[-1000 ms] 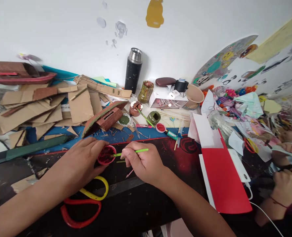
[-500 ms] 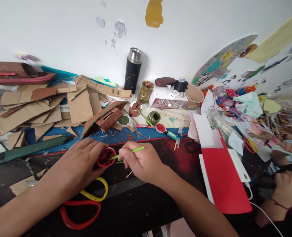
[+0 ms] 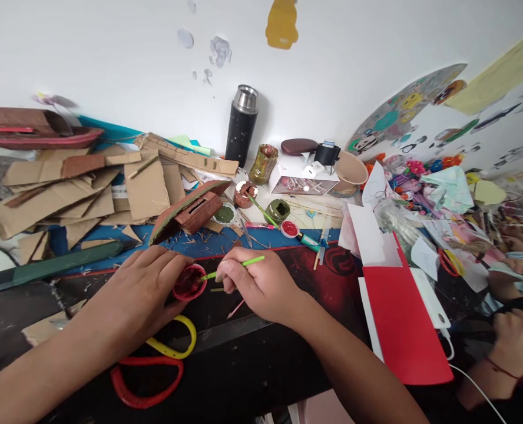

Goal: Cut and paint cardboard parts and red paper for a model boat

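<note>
- Two bare hands show in the head view, both working at the red paint cup [image 3: 195, 298], which sits above the dark worktop [image 3: 252, 359].
- Left hand [image 3: 144, 288]: its fingers are clamped around the side of the cup, with the thumb along the near edge.
- Right hand [image 3: 261, 288]: just right of the cup, its fingers and thumb are pinched together on a green-handled paintbrush [image 3: 253, 260]. The brush slants down leftward, its lower end inside the cup.
- Dark red paint coats the inside of the cup.
- Scissors [image 3: 194, 337] with one yellow and one red loop lie on the near side of the cup, partly under the left forearm.
- Beyond the cup, a brown boat model [image 3: 199, 213] leans at a tilt.
- Past the cup and to its right stand a brown paint jar [image 3: 244, 201] with another brush in it, a green paint pot [image 3: 277, 210] and a small tub of brighter red [image 3: 289, 229].
- Left of the cup lies a green utility knife [image 3: 58, 265]; cardboard pieces [image 3: 144, 188] are heaped beyond that.
- Well right of the cup are a red sheet [image 3: 405, 324] and another person's hand [image 3: 520, 338].
</note>
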The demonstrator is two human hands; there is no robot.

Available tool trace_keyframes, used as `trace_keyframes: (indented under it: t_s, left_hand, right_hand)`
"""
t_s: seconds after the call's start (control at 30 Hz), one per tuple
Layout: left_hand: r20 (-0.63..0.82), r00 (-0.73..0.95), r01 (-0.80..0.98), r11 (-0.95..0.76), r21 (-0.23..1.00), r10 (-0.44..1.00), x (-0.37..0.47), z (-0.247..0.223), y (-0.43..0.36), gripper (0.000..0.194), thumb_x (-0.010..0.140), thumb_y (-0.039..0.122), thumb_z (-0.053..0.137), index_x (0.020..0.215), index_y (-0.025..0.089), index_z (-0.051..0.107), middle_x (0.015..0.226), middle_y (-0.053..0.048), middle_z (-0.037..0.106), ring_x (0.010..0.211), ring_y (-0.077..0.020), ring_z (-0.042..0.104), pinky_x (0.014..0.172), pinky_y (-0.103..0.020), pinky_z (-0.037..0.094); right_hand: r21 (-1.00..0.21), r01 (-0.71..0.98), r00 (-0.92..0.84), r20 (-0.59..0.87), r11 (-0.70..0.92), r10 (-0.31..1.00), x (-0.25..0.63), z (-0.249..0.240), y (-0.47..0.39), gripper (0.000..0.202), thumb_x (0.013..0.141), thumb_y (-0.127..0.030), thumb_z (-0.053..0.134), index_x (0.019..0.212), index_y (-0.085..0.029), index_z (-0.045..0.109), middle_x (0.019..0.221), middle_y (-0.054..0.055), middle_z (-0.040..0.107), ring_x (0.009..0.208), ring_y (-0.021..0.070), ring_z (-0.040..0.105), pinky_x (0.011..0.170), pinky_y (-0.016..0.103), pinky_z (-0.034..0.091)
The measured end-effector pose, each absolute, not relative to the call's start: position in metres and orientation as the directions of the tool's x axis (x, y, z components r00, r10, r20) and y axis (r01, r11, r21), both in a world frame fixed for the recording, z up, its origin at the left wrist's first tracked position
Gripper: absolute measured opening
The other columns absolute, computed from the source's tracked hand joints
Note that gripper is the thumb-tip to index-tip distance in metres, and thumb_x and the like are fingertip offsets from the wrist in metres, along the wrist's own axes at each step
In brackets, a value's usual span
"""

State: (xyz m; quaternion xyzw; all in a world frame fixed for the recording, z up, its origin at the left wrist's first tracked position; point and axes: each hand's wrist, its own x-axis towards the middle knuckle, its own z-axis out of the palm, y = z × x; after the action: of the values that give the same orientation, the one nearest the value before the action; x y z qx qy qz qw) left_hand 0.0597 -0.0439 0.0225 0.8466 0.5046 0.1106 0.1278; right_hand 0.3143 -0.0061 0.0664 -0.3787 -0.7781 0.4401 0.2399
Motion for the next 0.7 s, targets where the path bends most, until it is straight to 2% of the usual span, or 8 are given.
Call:
trace_keyframes:
  t_s: [0.23,0.33,0.47,0.57,0.7]
  left_hand:
    - [0.048,0.478,0.825,-0.467,0.317,0.877,0.061,0.025,-0.046,0.021,0.092,0.027,0.065,0.112,0.027,0.064,0.116,-0.014,0.075,0.111,-0.0389,0.066,0.095,-0.054,0.053]
    - [0.057,0.489,0.821,-0.481,0.308,0.870,0.060,0.024,-0.047,0.022,0.092,0.028,0.066,0.113,0.026,0.065,0.116,-0.014,0.074,0.110,-0.0392,0.066,0.095,-0.053,0.052]
    - [0.038,0.485,0.834,-0.475,0.279,0.874,0.058,0.028,-0.049,0.026,0.091,0.022,0.067,0.117,0.025,0.066,0.116,-0.013,0.073,0.112,-0.0374,0.065,0.098,-0.052,0.049]
    - [0.003,0.481,0.852,-0.468,0.233,0.877,0.059,0.034,-0.051,0.025,0.092,0.019,0.066,0.116,0.024,0.067,0.118,-0.013,0.074,0.114,-0.0364,0.064,0.099,-0.050,0.048]
    - [0.033,0.495,0.846,-0.490,0.210,0.868,0.061,0.034,-0.052,0.026,0.093,0.018,0.063,0.118,0.023,0.067,0.121,-0.014,0.074,0.113,-0.0370,0.064,0.097,-0.050,0.046]
  right_hand:
    - [-0.931,0.290,-0.606,0.002,0.223,0.795,0.305,0.068,-0.015,0.040,0.115,-0.044,0.045,0.089,-0.022,0.065,0.069,-0.002,0.069,0.062,0.0130,0.066,0.068,0.024,0.051]
    - [-0.903,0.350,-0.623,-0.025,0.249,0.782,0.302,0.062,-0.013,0.041,0.115,-0.044,0.044,0.090,-0.022,0.067,0.067,-0.002,0.068,0.062,0.0136,0.065,0.068,0.025,0.051]
    - [-0.849,0.429,-0.566,0.012,0.308,0.824,0.306,0.064,-0.007,0.049,0.116,-0.044,0.040,0.080,-0.022,0.066,0.073,0.001,0.071,0.072,0.0152,0.069,0.077,0.027,0.052]
    - [-0.848,0.401,-0.585,0.053,0.345,0.809,0.309,0.072,-0.008,0.045,0.115,-0.043,0.042,0.083,-0.023,0.065,0.075,0.001,0.071,0.071,0.0154,0.069,0.075,0.027,0.052]
    - [-0.876,0.357,-0.607,0.047,0.325,0.793,0.303,0.075,-0.016,0.041,0.116,-0.045,0.042,0.090,-0.023,0.066,0.070,0.000,0.070,0.064,0.0151,0.067,0.068,0.025,0.051]
